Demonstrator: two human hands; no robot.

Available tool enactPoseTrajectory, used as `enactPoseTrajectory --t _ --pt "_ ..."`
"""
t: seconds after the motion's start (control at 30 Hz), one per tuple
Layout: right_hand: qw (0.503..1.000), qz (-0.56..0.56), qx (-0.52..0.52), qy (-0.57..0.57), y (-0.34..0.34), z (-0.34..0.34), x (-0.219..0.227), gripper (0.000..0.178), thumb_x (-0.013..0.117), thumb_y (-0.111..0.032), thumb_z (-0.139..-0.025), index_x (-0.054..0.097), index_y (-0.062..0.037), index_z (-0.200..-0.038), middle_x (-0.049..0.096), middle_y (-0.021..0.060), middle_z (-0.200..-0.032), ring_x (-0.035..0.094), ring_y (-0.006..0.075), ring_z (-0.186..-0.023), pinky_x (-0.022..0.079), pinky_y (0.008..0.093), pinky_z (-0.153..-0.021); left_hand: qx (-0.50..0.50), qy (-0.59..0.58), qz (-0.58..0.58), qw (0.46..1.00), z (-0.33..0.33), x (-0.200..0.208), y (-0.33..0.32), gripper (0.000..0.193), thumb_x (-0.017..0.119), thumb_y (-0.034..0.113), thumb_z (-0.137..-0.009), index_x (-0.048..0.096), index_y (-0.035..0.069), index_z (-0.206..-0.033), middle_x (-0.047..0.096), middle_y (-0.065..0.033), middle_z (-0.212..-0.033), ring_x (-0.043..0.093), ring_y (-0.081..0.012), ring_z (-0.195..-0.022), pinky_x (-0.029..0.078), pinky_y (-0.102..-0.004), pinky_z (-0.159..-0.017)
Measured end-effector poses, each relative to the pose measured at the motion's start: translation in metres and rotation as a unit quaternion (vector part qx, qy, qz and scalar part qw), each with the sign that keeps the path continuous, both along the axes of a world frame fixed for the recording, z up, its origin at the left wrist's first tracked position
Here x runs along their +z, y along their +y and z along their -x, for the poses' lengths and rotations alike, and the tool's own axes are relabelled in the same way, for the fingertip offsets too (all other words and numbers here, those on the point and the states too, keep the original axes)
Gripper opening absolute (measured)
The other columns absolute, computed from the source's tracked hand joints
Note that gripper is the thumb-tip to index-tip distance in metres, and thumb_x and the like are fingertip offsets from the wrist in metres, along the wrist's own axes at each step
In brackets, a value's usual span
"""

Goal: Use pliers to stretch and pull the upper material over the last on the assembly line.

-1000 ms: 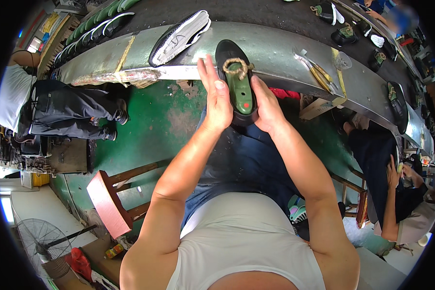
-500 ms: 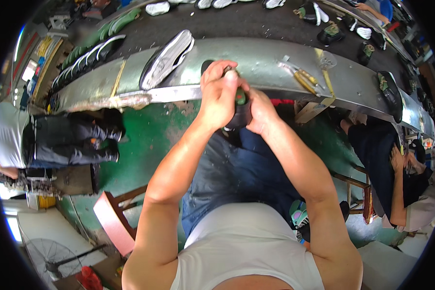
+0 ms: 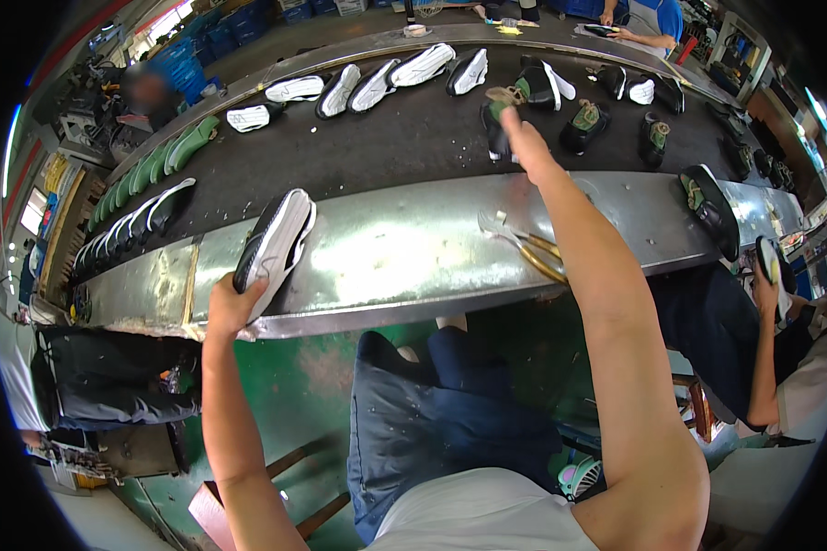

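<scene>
My left hand (image 3: 233, 303) has its fingers round the near end of a black-and-white shoe sole (image 3: 280, 243) lying slantwise on the metal ledge. Stretched far forward over the dark belt, my right hand (image 3: 524, 145) is closed on a black shoe upper (image 3: 496, 129) with a green and tan top. Motion smears that hand, and its far fingers are partly hidden. Below my right forearm, pincers (image 3: 533, 248) with yellow handles rest on the ledge.
The dark belt (image 3: 386, 142) carries several white soles (image 3: 372, 87) along its far side, green pieces (image 3: 156, 165) at left and black-and-green uppers (image 3: 583, 126) at right. Another upper (image 3: 712, 207) stands on the ledge (image 3: 413, 239). Other people sit at both sides; one in blue (image 3: 668, 23) works across.
My hands were together on the upper in front of me. My right hand has carried it forward onto the belt; my left hand has moved left and taken hold of the sole. The view has tilted up.
</scene>
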State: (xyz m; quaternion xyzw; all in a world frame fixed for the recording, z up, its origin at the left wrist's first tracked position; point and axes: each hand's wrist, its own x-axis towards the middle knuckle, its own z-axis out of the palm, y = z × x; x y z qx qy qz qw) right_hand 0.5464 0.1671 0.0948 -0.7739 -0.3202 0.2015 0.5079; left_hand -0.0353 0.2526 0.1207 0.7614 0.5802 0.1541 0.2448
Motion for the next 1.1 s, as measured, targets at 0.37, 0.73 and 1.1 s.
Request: enactPoseTrajectory --t 0.37,0.73,1.1 --pt "0.973 0.177 -0.09 -0.121 0.066 0.002 -0.027 0.078 0.079 -0.045 -0.072 0.057 0.0116 -0.122 0.062 0.0299 -0.124 0.063 0.0376 -0.116 0.049 0.0388 -0.099 -0.014 -0.129 -0.023 0.991 0.025 -0.01 -0.004 0.035 0.08 0.018 -0.08 0.068 -0.008 -0.101 0.071 -0.011 -0.083 0.061 -0.0132 -0.074 0.052 -0.0324 -0.07" --pt "0.843 0.201 0.103 -0.488 -0.156 0.151 -0.011 0.072 0.066 -0.045 -0.087 0.046 0.0037 -0.136 0.05 0.0211 -0.14 0.046 0.0396 -0.13 0.039 0.0527 -0.105 -0.082 -0.247 -0.035 0.965 0.058 -0.057 -0.199 0.071 0.089 0.018 -0.072 0.053 -0.018 -0.121 0.069 -0.0233 -0.108 0.066 -0.0258 -0.102 0.051 -0.0389 -0.094" --pt "0.899 0.113 0.138 -0.399 -0.269 0.178 -0.024 0.054 0.073 -0.016 -0.084 0.05 0.0011 -0.13 0.057 0.0198 -0.123 0.057 0.0371 -0.111 0.048 0.0426 -0.093 -0.288 0.017 -0.045 0.956 -0.054 -0.124 -0.317 0.088 0.072 0.05 -0.082 0.041 -0.005 -0.142 0.05 -0.0301 -0.138 0.053 -0.0443 -0.125 0.045 -0.0443 -0.104"
